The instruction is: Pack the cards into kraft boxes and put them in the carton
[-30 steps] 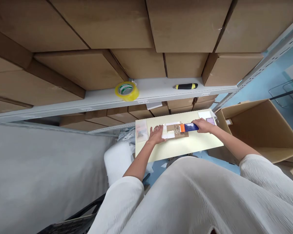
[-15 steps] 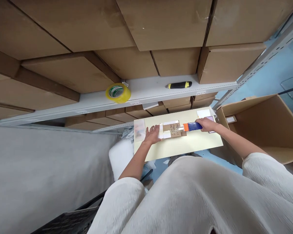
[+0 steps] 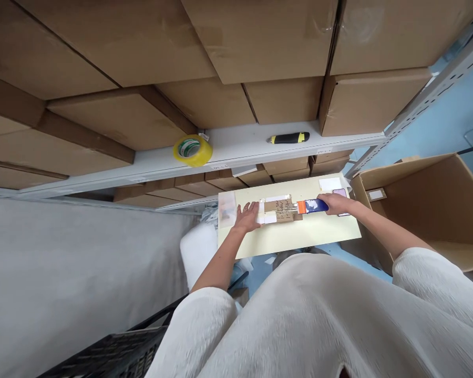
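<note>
A cream board [image 3: 291, 236] lies in front of me with a small flat piece of brown cardboard [image 3: 284, 209] on it. The cardboard has handwriting, white strips and a shiny patch. My left hand [image 3: 247, 216] presses flat on the cardboard's left end, fingers spread. My right hand [image 3: 335, 203] is closed around the end of a flat blue tool [image 3: 316, 205] with an orange band and a shiny tip, whose exact kind I cannot tell. Its tip rests at the cardboard's right side. A phone-like object [image 3: 341, 194] lies by my right hand, partly covered.
A yellow tape roll [image 3: 199, 153] and a black-and-yellow utility knife [image 3: 289, 138] lie on the grey shelf [image 3: 240, 139] among stacked cartons [image 3: 268, 42]. To the right stands a large open carton [image 3: 425, 199]. A black crate [image 3: 137, 349] is at lower left, beside a white bundle [image 3: 199, 247].
The blue tool has turned slightly, showing a white mark on its face. My hands stay nearly in place. The view has shifted slightly.
</note>
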